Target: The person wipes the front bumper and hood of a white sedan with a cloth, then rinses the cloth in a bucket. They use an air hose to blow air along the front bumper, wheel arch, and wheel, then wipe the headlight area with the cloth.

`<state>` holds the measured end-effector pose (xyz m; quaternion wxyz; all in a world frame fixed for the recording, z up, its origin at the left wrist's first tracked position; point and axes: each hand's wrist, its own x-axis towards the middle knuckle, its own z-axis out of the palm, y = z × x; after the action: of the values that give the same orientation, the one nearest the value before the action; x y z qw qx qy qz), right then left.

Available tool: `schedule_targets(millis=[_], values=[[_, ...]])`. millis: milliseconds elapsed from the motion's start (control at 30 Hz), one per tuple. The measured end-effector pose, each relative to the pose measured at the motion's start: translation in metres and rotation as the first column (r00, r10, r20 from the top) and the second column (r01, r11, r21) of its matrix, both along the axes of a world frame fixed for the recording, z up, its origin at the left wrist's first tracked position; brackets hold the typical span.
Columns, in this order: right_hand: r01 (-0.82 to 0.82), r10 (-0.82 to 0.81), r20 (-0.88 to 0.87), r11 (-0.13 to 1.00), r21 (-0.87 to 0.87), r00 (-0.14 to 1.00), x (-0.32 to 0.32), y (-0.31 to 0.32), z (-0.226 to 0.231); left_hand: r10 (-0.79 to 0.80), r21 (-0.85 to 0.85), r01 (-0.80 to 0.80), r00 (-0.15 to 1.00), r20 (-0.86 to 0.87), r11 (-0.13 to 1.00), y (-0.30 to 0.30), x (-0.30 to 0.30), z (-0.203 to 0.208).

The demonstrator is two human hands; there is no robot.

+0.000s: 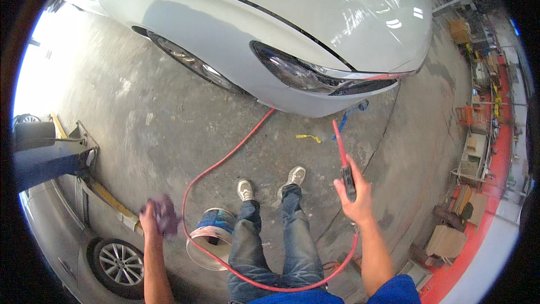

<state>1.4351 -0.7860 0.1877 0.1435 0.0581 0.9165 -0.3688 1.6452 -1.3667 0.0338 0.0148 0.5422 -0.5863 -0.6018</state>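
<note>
My left hand (148, 220) is closed around a crumpled dark purple rag (167, 217), held out to the left above the floor. In my right hand (359, 201) is an air blow gun (348, 182) with a black body and a long red nozzle, pointing up and forward toward the car. A red hose (216, 162) runs from below that hand, loops across in front of my waist and reaches the floor under the car. Ahead stands a pale car (202, 25), its headlight (301, 73) and front corner facing me; the rag and nozzle are apart from it.
A bucket (211, 238) stands beside my leg, under the hose. At left are a dark car (48, 219), a yellow lift arm (107, 196) and another person's leg (45, 166). Blue (353, 114) and yellow straps (308, 137) lie ahead. Cluttered shelves (472, 152) line the right.
</note>
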Motion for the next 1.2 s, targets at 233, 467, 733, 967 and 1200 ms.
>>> schedule_targets(millis=[233, 467, 733, 967, 1200], values=[[-0.021, 0.024, 0.019, 0.992, -0.121, 1.000, 0.001, 0.040, -0.018, -0.138, -0.239, -0.004, 0.807, -0.575, 0.971, 0.260, -0.344, 0.081], [0.078, -0.068, 0.094, 0.991, -0.108, 0.993, -0.015, 0.096, -0.019, -0.733, -0.983, 0.065, 0.675, -0.084, 0.173, 0.448, -0.403, 0.038], [0.037, -0.018, 0.101, 0.981, -0.188, 0.995, -0.036, 0.110, -0.038, -0.906, -0.938, 0.096, 0.243, 0.348, -0.334, 0.402, -0.408, 0.053], [-0.019, 0.043, 0.124, 0.981, -0.191, 0.991, -0.043, 0.104, -0.041, -0.843, -0.900, 0.202, 0.319, 0.434, -0.386, 0.344, -0.414, 0.078], [-0.050, 0.092, 0.200, 0.977, -0.205, 0.976, -0.046, 0.093, -0.042, -0.870, -0.904, 0.206, 0.260, 0.419, -0.374, 0.342, -0.410, 0.070]])
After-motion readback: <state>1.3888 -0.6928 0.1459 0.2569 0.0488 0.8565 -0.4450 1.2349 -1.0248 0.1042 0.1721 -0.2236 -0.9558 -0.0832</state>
